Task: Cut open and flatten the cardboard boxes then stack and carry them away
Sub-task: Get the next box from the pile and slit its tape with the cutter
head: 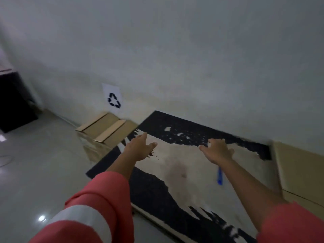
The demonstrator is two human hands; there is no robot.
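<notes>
Now | left hand [140, 148], right hand [217, 151]: grip released, fingers spread | wall sign [113, 98]: black recycling arrows, above flattened boxes [107, 128]

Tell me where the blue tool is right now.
In the head view, the blue tool lies on the worn board, right of centre, just on the person's side of the right hand.
</notes>
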